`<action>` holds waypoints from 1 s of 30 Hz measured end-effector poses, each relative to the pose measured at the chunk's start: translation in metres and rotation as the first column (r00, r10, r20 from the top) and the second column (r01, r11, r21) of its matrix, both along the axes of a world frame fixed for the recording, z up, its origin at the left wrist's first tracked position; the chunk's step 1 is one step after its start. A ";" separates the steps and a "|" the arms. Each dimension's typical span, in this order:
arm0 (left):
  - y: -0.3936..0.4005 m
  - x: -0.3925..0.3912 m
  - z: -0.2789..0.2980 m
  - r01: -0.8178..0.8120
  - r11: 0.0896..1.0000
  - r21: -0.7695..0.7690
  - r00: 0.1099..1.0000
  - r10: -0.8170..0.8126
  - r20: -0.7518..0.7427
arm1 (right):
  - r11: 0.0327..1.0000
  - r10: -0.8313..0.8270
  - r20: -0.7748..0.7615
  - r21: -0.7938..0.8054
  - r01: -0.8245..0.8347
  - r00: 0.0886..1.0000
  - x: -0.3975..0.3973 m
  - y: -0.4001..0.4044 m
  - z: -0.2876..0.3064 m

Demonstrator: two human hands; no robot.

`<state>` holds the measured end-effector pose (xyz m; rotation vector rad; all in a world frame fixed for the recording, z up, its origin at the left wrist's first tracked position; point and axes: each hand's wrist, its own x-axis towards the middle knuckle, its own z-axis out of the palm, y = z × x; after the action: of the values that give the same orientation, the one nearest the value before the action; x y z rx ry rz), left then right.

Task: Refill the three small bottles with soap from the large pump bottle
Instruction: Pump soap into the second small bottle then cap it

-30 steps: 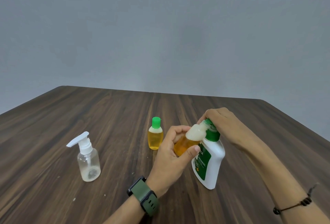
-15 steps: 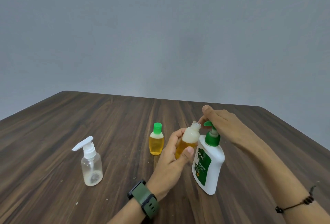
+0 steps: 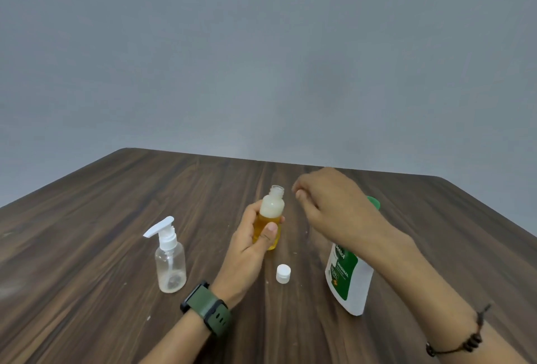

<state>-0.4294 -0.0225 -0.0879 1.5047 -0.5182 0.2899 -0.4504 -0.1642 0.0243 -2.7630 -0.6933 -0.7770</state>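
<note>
Hiding most of the large pump bottle (image 3: 347, 279), the right hand (image 3: 337, 204) hovers with fingers loosely curled, empty. Left hand (image 3: 250, 244) grips an uncapped small bottle (image 3: 268, 218) holding amber soap beside its white cap (image 3: 283, 273).

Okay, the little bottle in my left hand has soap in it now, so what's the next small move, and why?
Probably pick up the white cap from the table with the right hand and close the open-necked small bottle, which the left hand grips upright. The spray bottle looks nearly empty.
</note>
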 end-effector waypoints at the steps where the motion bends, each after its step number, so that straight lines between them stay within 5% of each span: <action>1: 0.004 0.000 -0.003 -0.027 1.000 -0.001 1.000 0.027 -0.005 | 1.000 0.003 -0.011 -0.021 -0.004 1.000 0.000 0.006 -0.004; 7: 0.015 -0.003 -0.017 -0.182 0.981 -0.065 0.981 0.177 -0.080 | 0.982 -0.099 -0.232 -0.182 0.057 0.968 0.009 0.022 -0.045; 15: 0.011 0.003 -0.031 -0.248 0.966 0.069 0.954 0.256 -0.157 | 0.967 -0.183 -0.513 -0.246 0.060 0.839 0.019 0.021 -0.095; 19: 0.011 0.007 -0.033 -0.245 0.966 0.087 0.941 0.259 -0.217 | 0.986 -0.141 -0.467 -0.143 0.083 0.873 0.022 0.021 -0.096; 25: 0.009 0.004 -0.031 -0.217 0.972 0.092 0.949 0.232 -0.212 | 0.970 0.030 -0.118 0.243 0.000 0.993 0.022 0.026 -0.058; 30: 0.010 0.002 -0.027 -0.195 0.974 0.114 0.952 0.216 -0.214 | 0.965 0.053 -0.128 0.263 -0.018 0.990 0.023 0.036 -0.044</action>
<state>-0.4275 -0.0126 -0.1153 1.6606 -0.1947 0.2552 -0.4279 -0.1287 -0.0195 -2.5284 -0.5680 -0.6191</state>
